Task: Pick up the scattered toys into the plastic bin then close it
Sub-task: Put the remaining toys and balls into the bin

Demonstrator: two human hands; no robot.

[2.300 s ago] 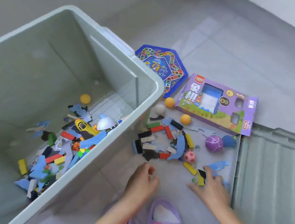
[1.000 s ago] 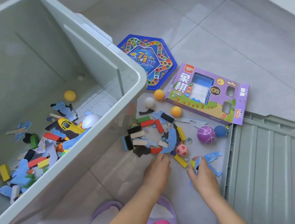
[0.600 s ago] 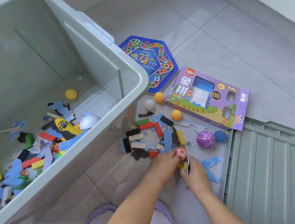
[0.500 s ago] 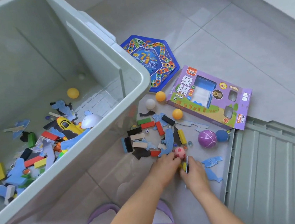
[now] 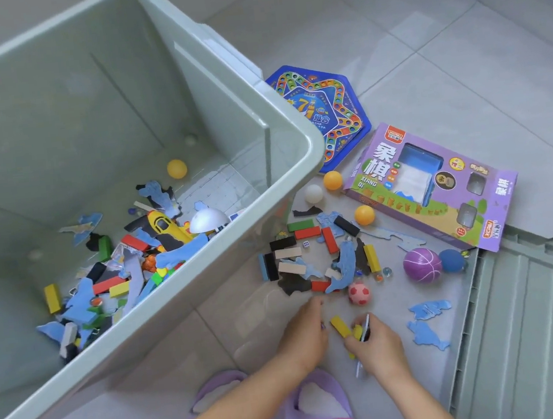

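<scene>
left hand (image 5: 304, 336) back from pink ball (image 5: 359, 294); right hand (image 5: 377, 346) pinches pieces (image 5: 358, 332) (yellow)

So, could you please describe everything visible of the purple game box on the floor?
The purple xiangqi box is a flat, closed cardboard carton lying face up and slanted on the grey floor tiles. Its front shows big Chinese characters, "XIANG QI", a blue-framed window over something white, two smaller windows, and a grassy strip. Its near right corner appears to overlap the green bin lid; an orange ball sits by its left end.
</scene>
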